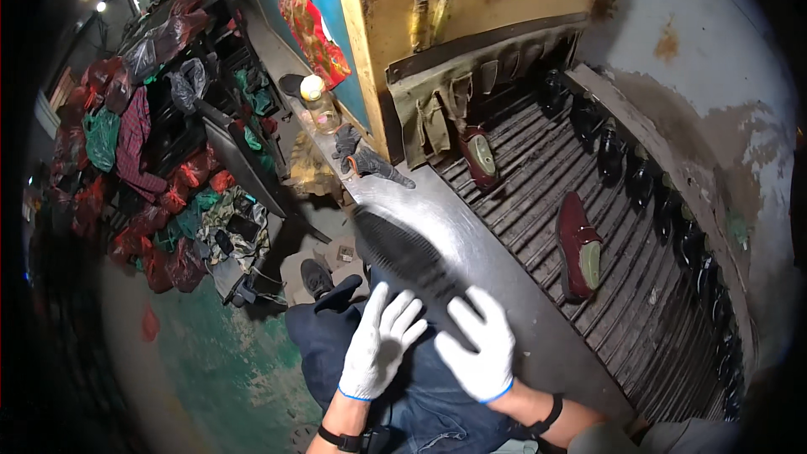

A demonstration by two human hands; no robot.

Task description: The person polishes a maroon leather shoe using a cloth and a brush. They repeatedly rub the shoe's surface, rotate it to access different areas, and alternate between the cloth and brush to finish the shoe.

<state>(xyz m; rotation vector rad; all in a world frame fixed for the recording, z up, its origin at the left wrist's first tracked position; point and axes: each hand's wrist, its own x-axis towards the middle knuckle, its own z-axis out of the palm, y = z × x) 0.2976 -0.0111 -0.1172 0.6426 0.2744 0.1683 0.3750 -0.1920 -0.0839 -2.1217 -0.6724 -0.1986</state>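
Observation:
A black ribbed shoe sole (403, 254), smeared by motion, hangs tread side up over my lap and the edge of the metal ledge. Its near end lies between the thumb and fingers of my right hand (481, 345), which is closed on it in a white knitted glove. Whether an upper is attached underneath cannot be seen. My left hand (382, 345), gloved the same way, is beside the sole's near left edge with fingers spread and nothing in them.
Right of the metal ledge (420, 202), a slatted roller conveyor carries a dark red shoe (577, 248), another red shoe (479, 157) by the machine's flap curtain (437, 118), and a row of black shoes (611, 155). Dark gloves (370, 160) and a jar (319, 109) sit on the ledge. Bagged goods (105, 134) crowd the left.

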